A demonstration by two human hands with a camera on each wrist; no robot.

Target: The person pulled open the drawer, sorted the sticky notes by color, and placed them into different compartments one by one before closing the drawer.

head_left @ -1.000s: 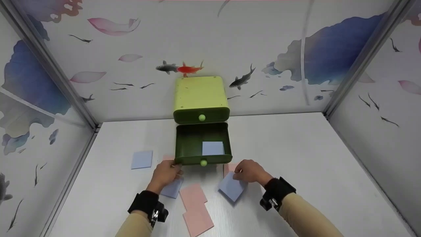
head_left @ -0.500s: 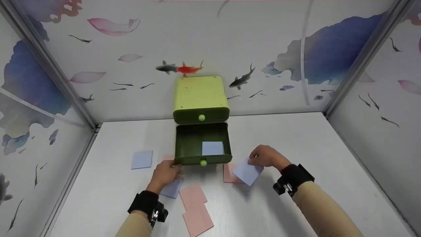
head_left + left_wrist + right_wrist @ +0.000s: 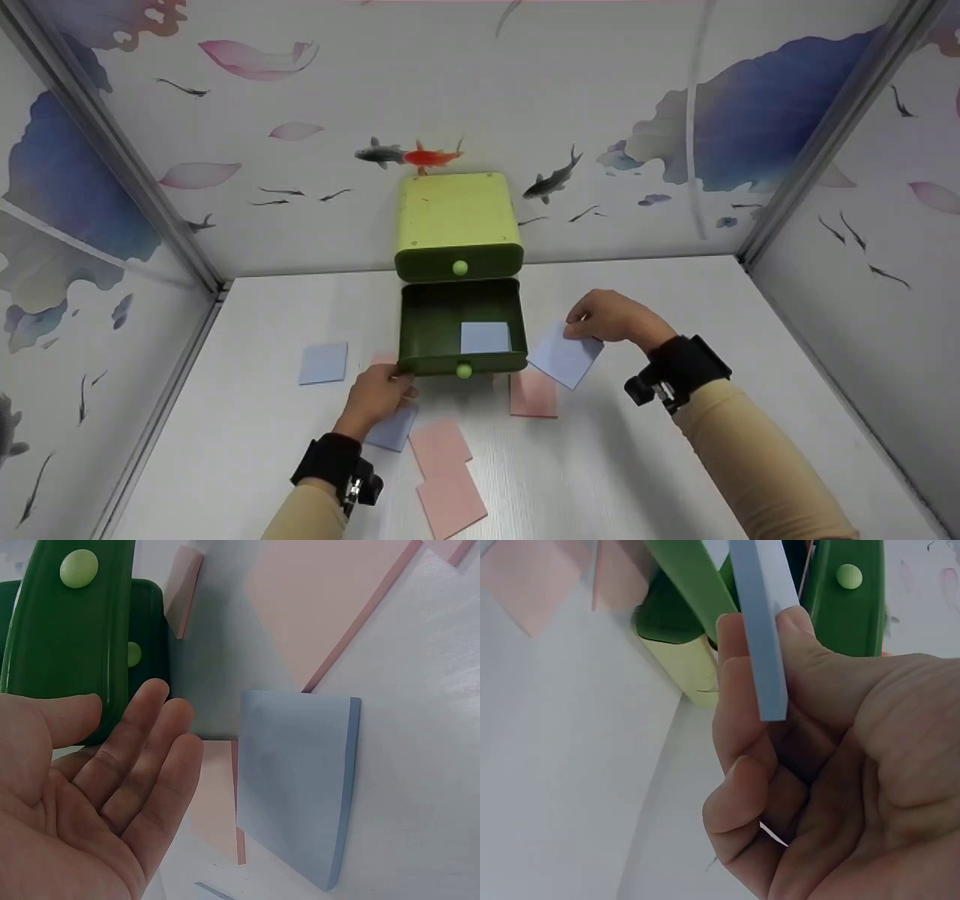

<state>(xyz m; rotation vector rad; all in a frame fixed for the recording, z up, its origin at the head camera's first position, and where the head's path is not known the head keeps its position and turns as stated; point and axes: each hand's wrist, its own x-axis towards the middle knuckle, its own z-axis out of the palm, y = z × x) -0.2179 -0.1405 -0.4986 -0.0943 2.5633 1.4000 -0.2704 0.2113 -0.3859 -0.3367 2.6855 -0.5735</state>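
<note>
My right hand (image 3: 615, 319) pinches a blue sticky note pad (image 3: 568, 358) between thumb and fingers, raised just right of the open green drawer (image 3: 431, 366). In the right wrist view the held pad (image 3: 761, 637) shows its thick edge, and its far part overlaps the drawer. My left hand (image 3: 373, 401) grips the drawer's front left corner with thumb and forefinger; its other fingers (image 3: 169, 787) stretch out loosely. Inside the drawer, toward the right, lies another blue pad (image 3: 485, 337). A further blue pad (image 3: 296, 780) rests on the table below my left hand.
The drawer belongs to a yellow-green cabinet (image 3: 459, 210) against the back wall, its upper drawer (image 3: 427, 266) closed. Pink pads lie on the table: two overlapping in front (image 3: 452, 499), one right of the drawer (image 3: 532, 397), one partly hidden left. A blue pad (image 3: 324, 364) lies far left.
My right hand has lifted the blue pad from in front of the drawer up and to its right side, uncovering the pink pad there. The left hand has stayed at the drawer corner.
</note>
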